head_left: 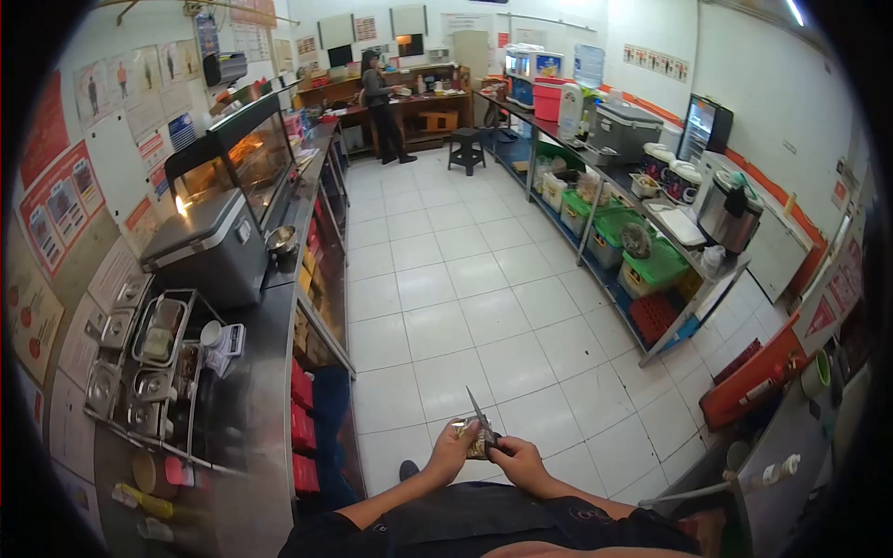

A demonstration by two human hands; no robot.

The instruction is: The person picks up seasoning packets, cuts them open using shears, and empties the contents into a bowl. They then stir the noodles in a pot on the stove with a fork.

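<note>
Nearest, the left hand (448, 456) pinches a crinkled, gold-and-silver packet (476, 450) between thumb and fingers, and the right hand (523, 465), just beside it, is closed around the handle of a bladed tool (476, 407) whose point rises past the packet, away from the body. The step in hand looks like working the blade at the packet; to go on, the move seems to call for a firm left pinch, with that thumb clear of the edge.

The fingers hide most of the handle, so whether this is scissors or a knife I cannot tell; nor can I make out the packet's print or any cut in it. Left of the grip and lower, a dark shoe (408, 470) shows only partly. Well beyond the grip, a person (381, 107) stands at the back counter (433, 97), too small to read what their hands do.
</note>
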